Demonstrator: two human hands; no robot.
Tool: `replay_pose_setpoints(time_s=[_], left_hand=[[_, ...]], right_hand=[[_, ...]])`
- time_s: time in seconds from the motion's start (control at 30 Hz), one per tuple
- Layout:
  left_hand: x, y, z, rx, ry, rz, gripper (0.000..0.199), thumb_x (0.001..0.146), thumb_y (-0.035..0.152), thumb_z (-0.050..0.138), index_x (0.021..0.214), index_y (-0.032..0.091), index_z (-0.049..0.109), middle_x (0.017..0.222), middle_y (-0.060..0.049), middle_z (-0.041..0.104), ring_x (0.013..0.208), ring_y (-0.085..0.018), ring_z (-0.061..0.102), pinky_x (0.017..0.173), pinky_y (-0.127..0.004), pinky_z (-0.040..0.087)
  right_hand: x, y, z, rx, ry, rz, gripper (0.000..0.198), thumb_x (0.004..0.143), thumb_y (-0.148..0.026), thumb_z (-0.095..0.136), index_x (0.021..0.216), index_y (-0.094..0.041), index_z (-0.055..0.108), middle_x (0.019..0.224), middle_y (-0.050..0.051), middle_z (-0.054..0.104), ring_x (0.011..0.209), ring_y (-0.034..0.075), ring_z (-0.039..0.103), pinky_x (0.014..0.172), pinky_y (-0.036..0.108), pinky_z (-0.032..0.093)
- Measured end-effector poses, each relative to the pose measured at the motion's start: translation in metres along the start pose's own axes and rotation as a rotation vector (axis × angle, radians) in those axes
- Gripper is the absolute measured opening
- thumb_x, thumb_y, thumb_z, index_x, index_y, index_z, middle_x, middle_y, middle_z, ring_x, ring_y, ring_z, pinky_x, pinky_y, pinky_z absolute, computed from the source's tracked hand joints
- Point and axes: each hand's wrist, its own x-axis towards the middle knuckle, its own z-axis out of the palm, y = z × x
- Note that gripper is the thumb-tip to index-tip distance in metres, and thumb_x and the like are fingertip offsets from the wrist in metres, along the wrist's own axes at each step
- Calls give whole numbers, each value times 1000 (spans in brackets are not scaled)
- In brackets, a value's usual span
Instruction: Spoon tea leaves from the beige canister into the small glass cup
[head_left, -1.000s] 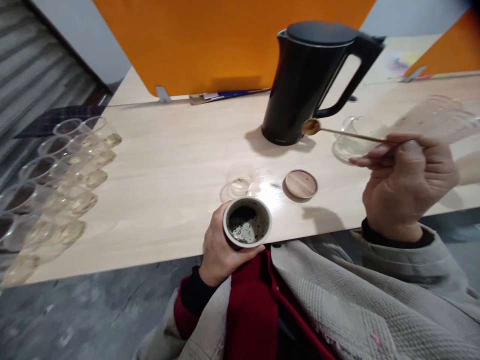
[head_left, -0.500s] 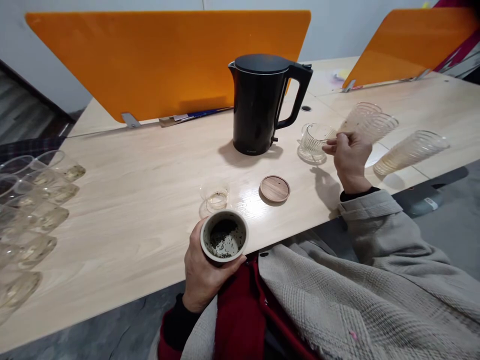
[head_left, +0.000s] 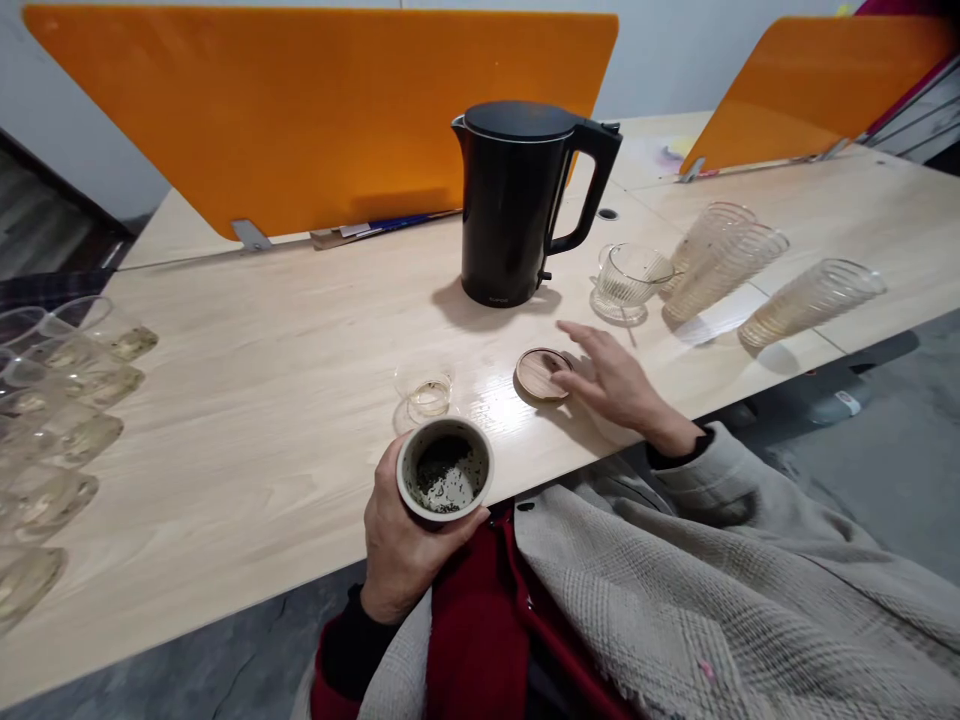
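Observation:
My left hand (head_left: 401, 545) grips a grey tea canister (head_left: 445, 472) near the table's front edge; loose dark tea leaves lie inside it. My right hand (head_left: 615, 382) is open, fingers spread, with the fingertips at the round wooden lid (head_left: 540, 372) lying flat on the table. A small clear glass cup (head_left: 430, 392) stands just behind the canister. The ribbed glass pitcher (head_left: 628, 280) sits right of the black electric kettle (head_left: 517, 203).
Three ribbed glasses (head_left: 810, 300) lie tipped at the right. Several clear glasses (head_left: 52, 400) line the table's left edge. Orange dividers (head_left: 315, 110) stand at the back of the wooden table (head_left: 240, 400).
My right hand held a long spoon a second ago, reached to the glass pitcher, and now has come back empty to the wooden lid. The left hand has stayed on the canister.

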Motion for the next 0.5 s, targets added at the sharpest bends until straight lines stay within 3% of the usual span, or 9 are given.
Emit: replay_pose_setpoints(time_s=[0.07,0.17,0.37,0.5], left_hand=[[0,0,1,-4,2,-10,98,73,56,92,152,24,45,135,-13,70,118,-35,75,94,-52,65],[0,1,1,-29,-5,-13,98,72,54,94,152,24,45,136,-14,69,120,-35,74,97,-51,64],[-1,4,2,-70,-27,-24,99,72,55,94,152,23,43,141,-14,66,129,-34,70,107,-50,60],[-1,4,5,-85,-15,19,99,74,61,91,151,22,43,142,-15,66,132,-34,68,110,-50,59]], right_hand=[[5,-14,10,-60,-177,-64,77,92,-64,69,156,-24,53,154,20,56,133,36,59,106,60,54],[8,-17,22,-109,-256,-107,79,92,-66,68,158,-27,52,159,19,50,139,38,52,111,64,50],[1,-26,23,29,-96,-67,72,96,-64,64,155,-23,56,143,19,57,132,37,54,111,63,50],[3,-72,4,261,-82,-262,75,97,-65,64,161,-28,48,148,16,55,138,34,53,116,56,48]])
